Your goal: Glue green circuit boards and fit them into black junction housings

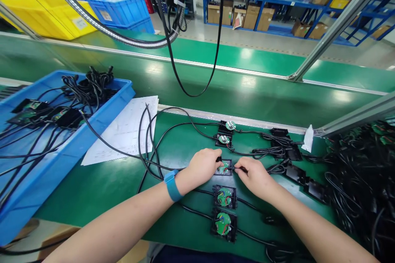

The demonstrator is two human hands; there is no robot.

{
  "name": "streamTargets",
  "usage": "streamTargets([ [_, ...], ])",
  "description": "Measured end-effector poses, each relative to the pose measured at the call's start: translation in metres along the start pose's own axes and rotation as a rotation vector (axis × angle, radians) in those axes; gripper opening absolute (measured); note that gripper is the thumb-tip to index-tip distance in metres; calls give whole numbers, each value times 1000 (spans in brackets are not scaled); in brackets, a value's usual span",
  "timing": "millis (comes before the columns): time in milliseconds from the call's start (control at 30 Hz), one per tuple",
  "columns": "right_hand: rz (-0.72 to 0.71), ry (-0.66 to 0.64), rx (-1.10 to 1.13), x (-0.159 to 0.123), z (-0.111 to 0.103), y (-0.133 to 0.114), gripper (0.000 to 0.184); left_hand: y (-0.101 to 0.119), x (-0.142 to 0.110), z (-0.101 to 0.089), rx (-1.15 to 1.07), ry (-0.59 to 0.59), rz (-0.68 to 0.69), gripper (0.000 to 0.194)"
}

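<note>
A black plastic housing [227, 167] with a green circuit board inside lies between my two hands. My left hand [202, 166], with a blue watch band on its wrist, is closed at the housing's left side, fingertips on its edge. Pinched between the fingers of my right hand [253, 176] is the black cable [235, 167] leaving the housing's right side. Two similar open housings with round green boards, a nearer one [224, 224] and a middle one [225, 196], lie closer to me. Beyond my hands are more housings, with small round boards [230, 125] standing out of them.
A blue tray [101, 121] of cabled housings sits at left, overlapping paper sheets [123, 131]. Dark cables and parts are heaped [364, 172] at right. A white tube [307, 139] stands near the rail. A black cable loop [197, 95] hangs ahead.
</note>
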State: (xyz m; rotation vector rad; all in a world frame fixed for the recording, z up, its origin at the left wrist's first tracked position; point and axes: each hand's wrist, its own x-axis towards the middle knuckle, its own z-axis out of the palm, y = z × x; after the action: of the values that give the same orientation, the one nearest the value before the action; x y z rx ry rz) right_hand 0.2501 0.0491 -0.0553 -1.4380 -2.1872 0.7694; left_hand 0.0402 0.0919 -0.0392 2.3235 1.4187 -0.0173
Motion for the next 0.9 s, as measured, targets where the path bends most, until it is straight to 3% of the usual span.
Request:
streamTargets([
  [100, -84, -6, -87, -1, 8, 7, 16, -2, 0, 3, 1, 15, 6, 12],
  [333, -143, -181, -578, -6, 14, 1, 23, -3, 1, 2, -13, 9, 17, 14],
  [633, -88, -412, -709, 5, 5, -26, 23, -1, 2, -2, -23, -6, 13, 14],
  [700, -74, -379, -680, 3, 1, -29, 24, -1, 1, -1, -21, -5, 14, 14],
  [833, -138, -106, -557, -10, 4, -27, 30, -2, 1, -1, -23, 3, 34, 13],
  [900, -192, -68, -517, -15, 10, -22, 38, -2, 1, -2, -23, -5, 33, 12],
])
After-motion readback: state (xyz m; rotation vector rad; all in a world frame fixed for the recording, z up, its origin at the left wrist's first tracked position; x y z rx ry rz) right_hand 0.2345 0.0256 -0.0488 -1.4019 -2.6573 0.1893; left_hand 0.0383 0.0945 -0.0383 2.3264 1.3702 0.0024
